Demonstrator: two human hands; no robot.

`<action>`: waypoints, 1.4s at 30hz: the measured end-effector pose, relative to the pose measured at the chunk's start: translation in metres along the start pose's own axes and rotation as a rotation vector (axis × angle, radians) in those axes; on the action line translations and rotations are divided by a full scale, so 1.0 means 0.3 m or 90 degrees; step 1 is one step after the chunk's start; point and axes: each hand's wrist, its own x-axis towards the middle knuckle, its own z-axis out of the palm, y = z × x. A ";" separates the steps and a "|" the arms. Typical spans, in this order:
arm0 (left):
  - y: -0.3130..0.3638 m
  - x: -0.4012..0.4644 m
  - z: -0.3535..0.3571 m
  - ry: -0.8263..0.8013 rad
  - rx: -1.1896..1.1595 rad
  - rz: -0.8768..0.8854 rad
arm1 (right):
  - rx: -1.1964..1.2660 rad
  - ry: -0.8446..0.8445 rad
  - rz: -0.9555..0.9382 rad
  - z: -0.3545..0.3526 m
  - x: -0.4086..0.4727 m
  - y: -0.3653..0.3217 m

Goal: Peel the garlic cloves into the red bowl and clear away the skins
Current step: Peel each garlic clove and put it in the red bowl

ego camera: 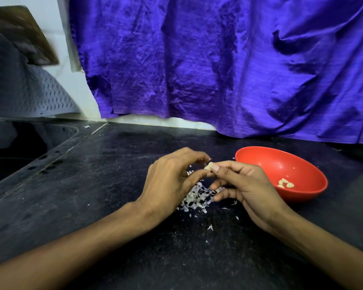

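Head view: garlic clove (209, 165) between fingers (215, 168) of both hands.

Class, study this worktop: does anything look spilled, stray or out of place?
Yes. Papery garlic skins litter the black counter beneath both hands, and one flake has strayed towards the sink.

Cloves (285, 183) in bowl (260, 155); skins (197, 198) left of bowl.
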 end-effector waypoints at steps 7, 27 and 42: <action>0.005 0.001 0.003 -0.012 -0.082 -0.068 | -0.043 0.035 -0.033 0.001 0.004 -0.008; 0.050 0.008 -0.002 -0.079 -0.203 -0.192 | 0.032 -0.009 -0.040 -0.001 0.000 -0.013; 0.051 0.010 -0.012 -0.007 -0.198 -0.215 | 0.075 0.016 -0.016 0.000 0.003 -0.035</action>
